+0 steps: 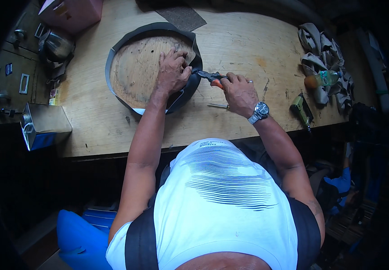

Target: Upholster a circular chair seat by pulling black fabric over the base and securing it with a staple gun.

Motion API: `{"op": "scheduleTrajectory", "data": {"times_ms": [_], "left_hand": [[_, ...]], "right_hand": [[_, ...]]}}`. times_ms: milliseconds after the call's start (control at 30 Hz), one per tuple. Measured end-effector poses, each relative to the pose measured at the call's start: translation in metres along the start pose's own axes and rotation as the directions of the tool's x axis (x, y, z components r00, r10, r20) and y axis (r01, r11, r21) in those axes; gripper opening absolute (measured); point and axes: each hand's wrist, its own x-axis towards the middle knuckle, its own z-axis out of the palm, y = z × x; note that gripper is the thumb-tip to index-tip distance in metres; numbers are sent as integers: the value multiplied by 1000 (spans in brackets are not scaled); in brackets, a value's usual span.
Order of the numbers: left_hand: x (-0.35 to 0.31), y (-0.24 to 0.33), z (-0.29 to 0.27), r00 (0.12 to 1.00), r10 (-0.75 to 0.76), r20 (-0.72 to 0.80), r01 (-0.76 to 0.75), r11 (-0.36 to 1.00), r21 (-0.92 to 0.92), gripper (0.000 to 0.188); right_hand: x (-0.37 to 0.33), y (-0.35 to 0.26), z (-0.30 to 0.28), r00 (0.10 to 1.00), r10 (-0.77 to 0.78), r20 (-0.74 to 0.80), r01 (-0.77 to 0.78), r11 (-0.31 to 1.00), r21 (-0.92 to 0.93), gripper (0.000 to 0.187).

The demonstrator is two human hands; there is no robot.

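A round wooden disc (133, 67) lies on the workbench, ringed by an upright dark band (109, 67) that looks flexible. Over the right part of the disc, inside the ring, is my left hand (174, 72). Its fingers are curled and its thumb points to the band's right side; whatever they hold is hidden. My right hand (240, 93), with a metal watch on the wrist, is closed around the orange-and-black handles of a pair of pliers (210, 76). The jaws point left and meet the band beside my left thumb. Under my right hand lies a thin metal tool (219, 105).
A metal can (48, 126) stands at the bench's left edge, a pink box (71, 15) behind it. To the right are a yellow-green tool (301, 110), a bottle (324, 78) and crumpled cloth (313, 38). A dark flat sheet (181, 18) lies at the back.
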Motion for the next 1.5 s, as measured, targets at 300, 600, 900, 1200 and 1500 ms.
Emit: {"op": "scheduleTrajectory", "data": {"times_ms": [300,600,900,1200,1500], "left_hand": [[2,-2,3,999,6,-33,-8,998,-58,16],[0,-3,8,997,72,-34,-71,997,35,16],[7,-6,-4,997,50,-66,-61,982,-178,16],[15,-1,-7,996,82,31,-79,992,-93,43],[4,98,-10,911,-274,309,152,918,366,56]], "right_hand": [[6,-18,-7,989,-51,-138,42,996,-73,31],[-1,-14,59,985,171,7,-139,776,616,34],[-34,1,84,870,490,49,-118,111,987,28],[-104,124,115,511,849,-135,-603,467,647,41],[-151,168,145,603,791,-106,-756,609,242,55]]}}
